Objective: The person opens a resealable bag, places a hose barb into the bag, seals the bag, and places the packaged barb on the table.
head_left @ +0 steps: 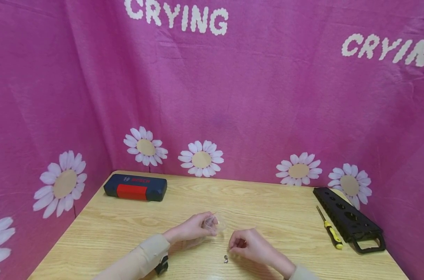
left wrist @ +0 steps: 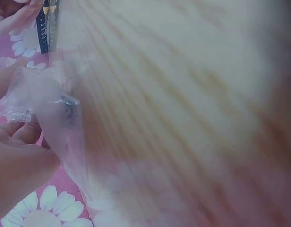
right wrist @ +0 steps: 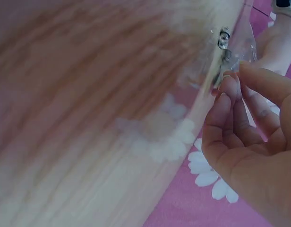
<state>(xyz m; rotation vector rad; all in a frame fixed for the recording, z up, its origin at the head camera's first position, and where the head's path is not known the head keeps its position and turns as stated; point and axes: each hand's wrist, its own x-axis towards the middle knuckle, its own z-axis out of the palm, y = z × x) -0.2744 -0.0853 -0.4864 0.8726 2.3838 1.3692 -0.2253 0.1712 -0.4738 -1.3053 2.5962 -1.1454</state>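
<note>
Holding clear plastic bag (head_left: pixel 213 224) pinched in left hand (head_left: pixel 192 229) | right hand (head_left: pixel 248 245) curled, fingertips pinched together, contents unclear | small screw (head_left: pixel 226 259) on surface (head_left: pixel 268 210)

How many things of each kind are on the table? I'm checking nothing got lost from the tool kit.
Blue and red tool case: 1
Black holder rack: 1
Yellow-handled screwdriver: 1
Clear plastic bag, held in the left hand: 1
Small metal part by the right hand: 1
Total: 5
</note>
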